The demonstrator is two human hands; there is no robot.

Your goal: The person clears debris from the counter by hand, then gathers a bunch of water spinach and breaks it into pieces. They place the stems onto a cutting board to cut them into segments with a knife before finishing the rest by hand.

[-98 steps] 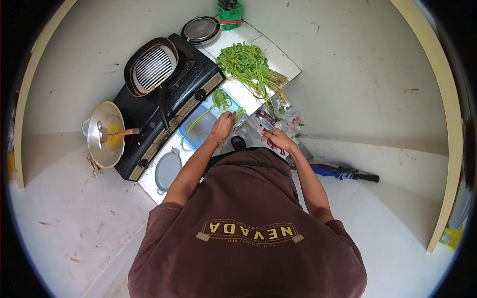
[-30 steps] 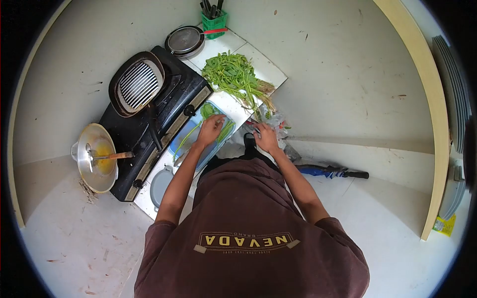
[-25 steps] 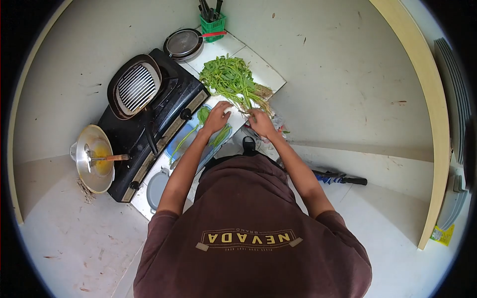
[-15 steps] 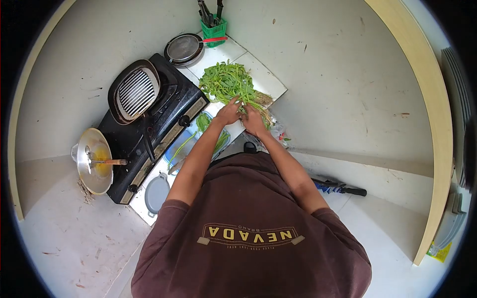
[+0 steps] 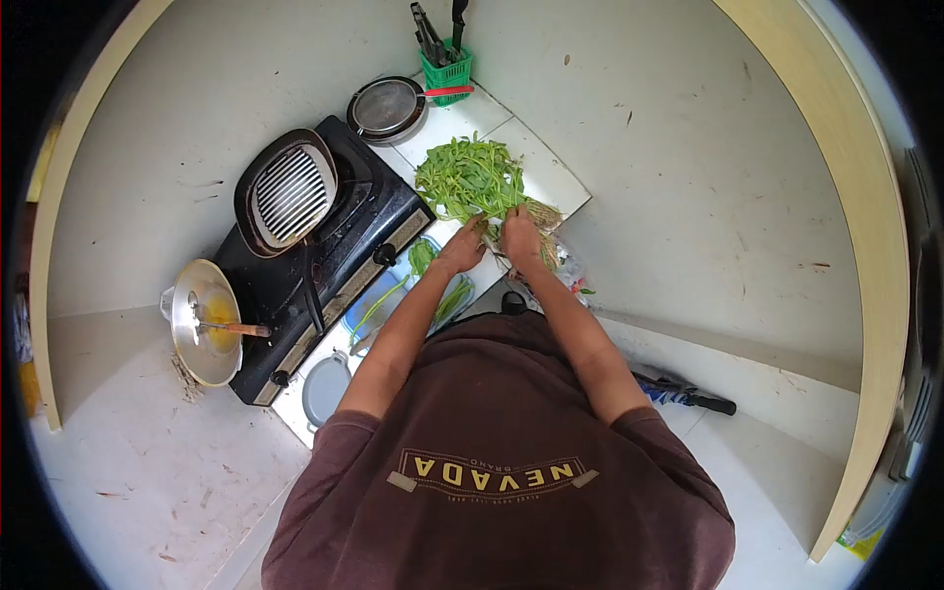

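A heap of leafy greens (image 5: 470, 177) lies on the white tiled counter, its roots (image 5: 543, 213) pointing right. At the heap's near edge, my right hand (image 5: 522, 239) is closed on stems of the greens. My left hand (image 5: 463, 248) is just to its left, below the leaves, with its fingers drawn together; what they hold, if anything, is too small to make out. Under my left forearm sits a blue tray (image 5: 374, 305) with some picked greens (image 5: 422, 256) and a long stem, partly hidden by the arm.
A black gas stove (image 5: 258, 285) at left carries a grill pan (image 5: 287, 192) with its handle towards me. Beside it is a pan with yellow liquid (image 5: 208, 339). A strainer (image 5: 385, 107), a green utensil basket (image 5: 447, 75) and a grey lid (image 5: 325, 389) are also around.
My hands have moved apart: the left has drawn away from the stems to the left, while the right stays on them. The whole view has shifted slightly.
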